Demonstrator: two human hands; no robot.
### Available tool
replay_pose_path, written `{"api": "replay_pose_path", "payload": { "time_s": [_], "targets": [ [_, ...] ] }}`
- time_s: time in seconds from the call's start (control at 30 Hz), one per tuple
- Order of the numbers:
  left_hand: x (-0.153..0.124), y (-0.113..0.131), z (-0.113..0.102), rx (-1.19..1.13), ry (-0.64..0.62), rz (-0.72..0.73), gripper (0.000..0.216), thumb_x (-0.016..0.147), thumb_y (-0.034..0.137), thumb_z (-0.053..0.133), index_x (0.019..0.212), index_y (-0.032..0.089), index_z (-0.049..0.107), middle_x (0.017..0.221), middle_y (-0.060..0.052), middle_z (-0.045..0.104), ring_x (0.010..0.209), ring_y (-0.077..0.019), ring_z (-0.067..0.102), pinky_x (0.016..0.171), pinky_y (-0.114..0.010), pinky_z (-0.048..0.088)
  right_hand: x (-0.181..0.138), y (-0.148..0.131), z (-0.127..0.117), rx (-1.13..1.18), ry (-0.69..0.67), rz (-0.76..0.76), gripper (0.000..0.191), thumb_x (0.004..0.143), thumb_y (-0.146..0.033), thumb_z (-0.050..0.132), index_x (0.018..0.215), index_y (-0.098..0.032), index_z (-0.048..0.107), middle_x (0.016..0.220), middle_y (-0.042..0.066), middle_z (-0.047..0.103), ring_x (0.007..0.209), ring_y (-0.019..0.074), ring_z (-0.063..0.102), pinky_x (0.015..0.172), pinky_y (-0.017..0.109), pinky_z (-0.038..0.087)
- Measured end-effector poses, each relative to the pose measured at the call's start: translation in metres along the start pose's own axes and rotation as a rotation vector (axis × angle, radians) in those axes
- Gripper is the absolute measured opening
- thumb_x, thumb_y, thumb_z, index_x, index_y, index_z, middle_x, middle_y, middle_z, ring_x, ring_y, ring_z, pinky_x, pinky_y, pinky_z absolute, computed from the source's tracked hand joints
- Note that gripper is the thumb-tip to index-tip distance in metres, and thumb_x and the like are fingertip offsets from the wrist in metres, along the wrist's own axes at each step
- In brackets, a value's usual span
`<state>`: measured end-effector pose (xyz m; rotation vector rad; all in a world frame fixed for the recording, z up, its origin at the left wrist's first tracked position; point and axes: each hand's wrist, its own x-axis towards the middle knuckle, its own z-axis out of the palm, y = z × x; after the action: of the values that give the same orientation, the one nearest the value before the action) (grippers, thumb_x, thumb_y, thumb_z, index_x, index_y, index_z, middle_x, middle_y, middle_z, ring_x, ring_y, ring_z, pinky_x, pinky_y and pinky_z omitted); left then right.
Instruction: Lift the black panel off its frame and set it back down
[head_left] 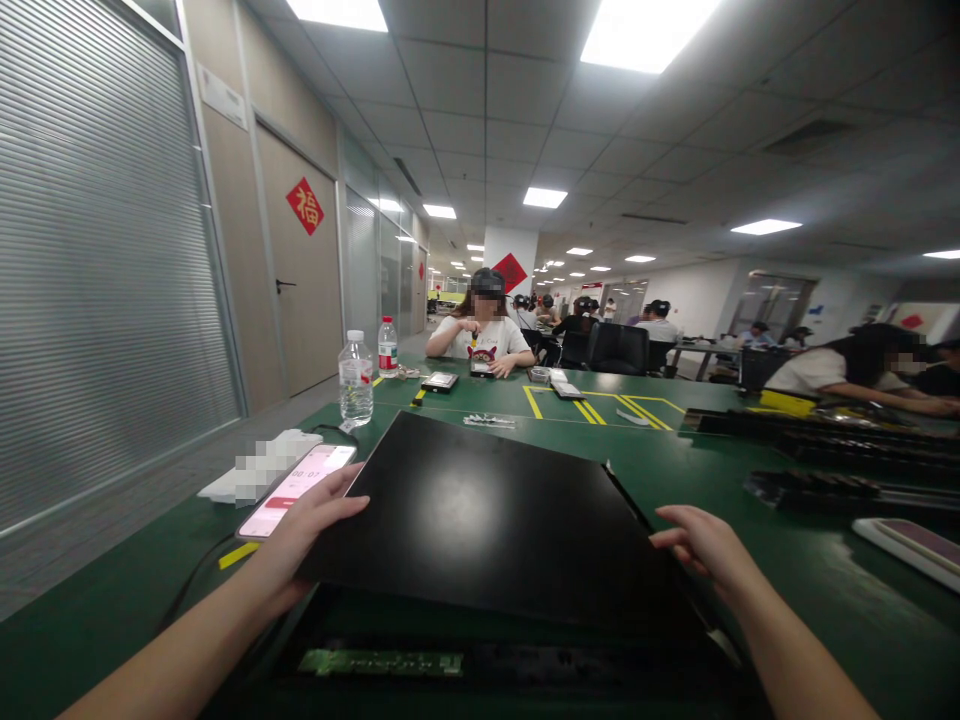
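A large flat black panel point(487, 510) lies tilted over a black chassis on the green table point(675, 460); a green circuit board point(379, 662) shows under its near edge. My left hand point(311, 525) grips the panel's left edge, fingers curled over it. My right hand point(705, 548) holds the panel's right edge, fingers bent onto it.
A phone with a pink screen point(296, 490) lies left of the panel beside white paper point(259, 465). Two water bottles point(355, 378) stand farther back. Black trays point(825, 435) and another phone point(911, 545) sit on the right. People are seated at the far end point(480, 335) and at the right point(862, 375).
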<state>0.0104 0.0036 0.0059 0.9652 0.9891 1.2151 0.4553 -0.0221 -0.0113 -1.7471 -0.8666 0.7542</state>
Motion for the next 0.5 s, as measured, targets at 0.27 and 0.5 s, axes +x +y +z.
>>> {"api": "replay_pose_path", "payload": {
  "time_s": [0.27,0.5],
  "targets": [
    [-0.0071,0.0012,0.0074,-0.012,0.066,-0.027,0.047,0.065,0.014,0.065,0.110,0.022,0.057,0.099,-0.005,0.070,0.080,-0.0233,0.068,0.068,-0.032,0.054,0.0086,0.0047,0.0004,-0.114,-0.001,0.032,0.026,0.069,-0.035,0.051,0.085,-0.015,0.055,0.057,0.009,0.067,0.036,0.0084,0.039,0.036,0.020,0.026],
    [-0.0028,-0.0034,0.0045,-0.030,0.017,-0.076,0.061,0.060,0.020,0.070,0.118,0.020,0.052,0.104,-0.008,0.069,0.085,-0.0256,0.067,0.067,-0.031,0.053,0.0105,0.0045,-0.0013,-0.194,0.025,0.033,0.030,0.068,-0.037,0.049,0.088,-0.015,0.056,0.057,0.008,0.067,0.038,0.0098,0.044,0.040,0.022,0.030]
  ]
}}
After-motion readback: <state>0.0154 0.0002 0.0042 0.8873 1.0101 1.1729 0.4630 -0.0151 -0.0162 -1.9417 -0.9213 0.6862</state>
